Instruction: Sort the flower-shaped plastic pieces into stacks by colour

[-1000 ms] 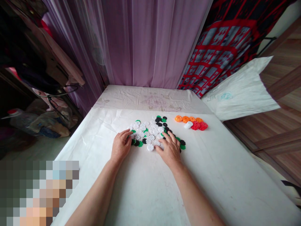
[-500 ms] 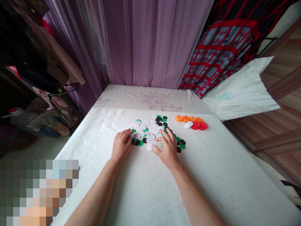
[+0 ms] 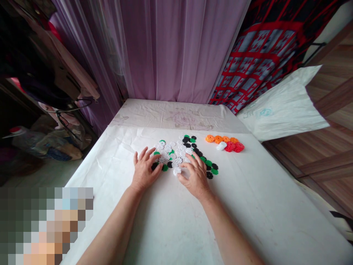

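Observation:
A pile of white snowflake discs (image 3: 167, 148), mixed with green and black ones, lies in the middle of the table. My left hand (image 3: 145, 168) rests at the pile's left edge with its fingers spread, the thumb and index finger beside a black disc (image 3: 154, 166). On the pile's right side, my right hand (image 3: 195, 175) has its fingers apart and curved over the discs. Its thumb is close to a white disc (image 3: 177, 170) at the near edge. Right of that hand lie green discs (image 3: 209, 163) and black discs (image 3: 209, 175). Whether the right fingertips touch any disc is hard to see.
Orange discs (image 3: 218, 139), red discs (image 3: 234, 147) and a small white stack (image 3: 221, 146) lie at the back right of the white table (image 3: 171, 224). A white bag (image 3: 286, 108) leans over the right edge. A purple curtain (image 3: 176, 51) hangs behind.
My left hand has spread its fingers and its thumb has swung out to the right. My right hand has shifted slightly, its fingers more bent over the discs.

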Motion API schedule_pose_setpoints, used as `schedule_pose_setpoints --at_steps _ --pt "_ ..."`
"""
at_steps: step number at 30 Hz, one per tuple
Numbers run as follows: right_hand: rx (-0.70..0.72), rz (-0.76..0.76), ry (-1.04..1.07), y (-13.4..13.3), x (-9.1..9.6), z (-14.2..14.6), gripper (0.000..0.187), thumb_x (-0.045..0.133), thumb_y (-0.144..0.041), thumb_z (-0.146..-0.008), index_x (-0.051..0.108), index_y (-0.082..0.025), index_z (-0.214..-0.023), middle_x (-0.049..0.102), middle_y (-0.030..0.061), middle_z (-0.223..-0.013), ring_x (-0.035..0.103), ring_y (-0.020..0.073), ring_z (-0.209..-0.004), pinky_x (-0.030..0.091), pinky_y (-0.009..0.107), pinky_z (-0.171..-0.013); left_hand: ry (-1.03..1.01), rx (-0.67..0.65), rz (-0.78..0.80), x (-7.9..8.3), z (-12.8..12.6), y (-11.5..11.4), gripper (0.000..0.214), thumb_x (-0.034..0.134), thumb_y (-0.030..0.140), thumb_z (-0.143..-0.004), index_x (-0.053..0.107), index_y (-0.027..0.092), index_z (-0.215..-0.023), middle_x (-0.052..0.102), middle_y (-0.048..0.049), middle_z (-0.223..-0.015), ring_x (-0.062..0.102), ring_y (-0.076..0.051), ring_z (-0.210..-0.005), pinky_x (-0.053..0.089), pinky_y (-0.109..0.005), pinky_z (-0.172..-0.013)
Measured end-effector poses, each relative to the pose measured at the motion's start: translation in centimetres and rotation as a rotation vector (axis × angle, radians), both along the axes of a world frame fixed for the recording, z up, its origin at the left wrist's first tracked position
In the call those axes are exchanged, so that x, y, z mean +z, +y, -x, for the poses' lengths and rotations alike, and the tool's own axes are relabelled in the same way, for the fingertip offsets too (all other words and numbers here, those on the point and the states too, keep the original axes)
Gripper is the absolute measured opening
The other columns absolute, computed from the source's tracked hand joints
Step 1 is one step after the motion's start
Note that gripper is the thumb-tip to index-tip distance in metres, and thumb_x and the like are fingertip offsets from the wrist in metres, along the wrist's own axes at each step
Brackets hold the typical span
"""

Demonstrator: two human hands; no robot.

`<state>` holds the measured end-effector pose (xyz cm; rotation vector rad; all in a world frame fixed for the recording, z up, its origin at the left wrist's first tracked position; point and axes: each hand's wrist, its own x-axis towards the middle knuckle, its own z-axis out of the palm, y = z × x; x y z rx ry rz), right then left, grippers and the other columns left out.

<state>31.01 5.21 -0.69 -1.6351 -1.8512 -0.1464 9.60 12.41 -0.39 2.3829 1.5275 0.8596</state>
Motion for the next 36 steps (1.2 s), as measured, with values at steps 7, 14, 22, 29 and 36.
schedule_pose_setpoints --at_steps 7,14,22,29,36 --pt "-0.11 0.068 -0.073 -0.9 0.2 -0.5 0.01 0.061 -0.02 -0.083 0.071 -0.023 -0.08 0.06 0.0099 -0.136 0.037 0.0334 -0.14 0.028 0.055 -0.111 0.152 0.032 -0.046 0.5 -2.2 -1.3 0.026 0.062 0.03 -0.083 0.069 0.027 -0.108 0.044 -0.0105 -0.154 0.021 -0.038 -0.15 0.01 -0.07 -0.116" --pt "-0.137 0.148 -0.066 -0.6 -0.1 -0.2 0.01 0.065 -0.023 -0.083 0.071 -0.023 -0.075 0.062 0.0103 -0.135 0.04 0.0342 -0.138 0.031 0.056 -0.109 0.175 0.046 -0.033 0.6 -4.0 -2.2 0.031 0.066 0.035 -0.082 0.067 0.024 -0.111 0.041 -0.0143 -0.155 0.021 -0.039 -0.15 0.01 -0.07 -0.117" --pt "-0.122 0.162 -0.055 -0.5 0.0 0.0 0.011 0.063 -0.021 -0.083 0.07 -0.023 -0.075 0.064 0.0088 -0.133 0.041 0.033 -0.137 0.033 0.055 -0.108 0.166 0.018 -0.029 0.2 -4.3 -2.3 0.032 0.065 0.035 -0.083 0.066 0.024 -0.112 0.041 -0.0135 -0.156 0.023 -0.038 -0.15 0.011 -0.069 -0.117" --pt "-0.154 0.065 -0.049 -0.4 -0.5 -0.8 0.016 0.058 -0.019 -0.086 0.07 -0.024 -0.078 0.066 0.0075 -0.128 0.044 0.0305 -0.134 0.034 0.051 -0.107 0.059 0.053 -0.034 0.0 -3.6 -1.8 0.023 0.056 0.025 -0.087 0.067 0.027 -0.107 0.049 -0.0096 -0.15 0.03 -0.034 -0.147 0.018 -0.067 -0.116" --pt "-0.071 0.141 -0.155 2.1 0.9 -2.1 0.027 0.058 -0.022 -0.089 0.074 -0.031 -0.108 0.05 0.0068 -0.147 0.03 0.0327 -0.143 0.03 0.053 -0.11 -0.123 0.347 -0.031 0.2 0.6 1.2 0.024 0.051 0.023 -0.088 0.067 0.024 -0.106 0.058 -0.0094 -0.141 0.039 -0.034 -0.143 0.02 -0.066 -0.116"
